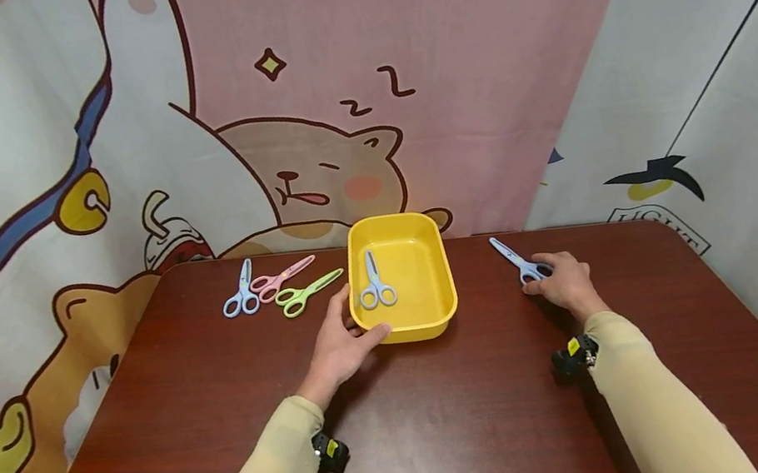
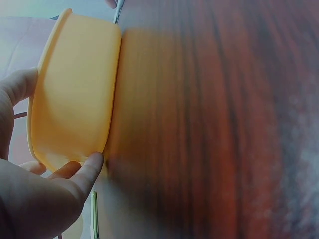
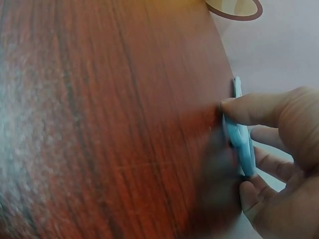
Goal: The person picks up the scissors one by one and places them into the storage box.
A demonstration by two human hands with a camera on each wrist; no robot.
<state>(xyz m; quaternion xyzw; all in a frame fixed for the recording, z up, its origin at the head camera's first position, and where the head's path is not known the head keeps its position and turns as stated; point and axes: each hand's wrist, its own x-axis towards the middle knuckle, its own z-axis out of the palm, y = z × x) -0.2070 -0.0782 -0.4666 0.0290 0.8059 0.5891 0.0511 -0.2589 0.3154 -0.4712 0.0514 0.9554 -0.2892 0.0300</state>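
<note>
A yellow plastic tray [image 1: 443,305] stands on the table with one pair of blue scissors [image 1: 375,283] inside, blades pointing away. My left hand [image 1: 343,343] grips its near left corner, thumb at the near rim and fingers along the left side. In the left wrist view, the fingers [image 2: 89,172] touch the outer wall of the tray [image 2: 79,84]. At the right, my right hand [image 1: 566,281] holds a second pair of blue scissors [image 1: 510,254] by the handles. The right wrist view has these scissors [image 3: 240,142] between thumb and fingers, low at the tabletop.
Left of the tray lie blue scissors [image 1: 241,294], pink scissors [image 1: 280,278] and green scissors [image 1: 308,291], close together. The brown table [image 1: 451,427] ends at a cartoon-printed curtain [image 1: 456,71] behind it. Each wrist wears a small black camera.
</note>
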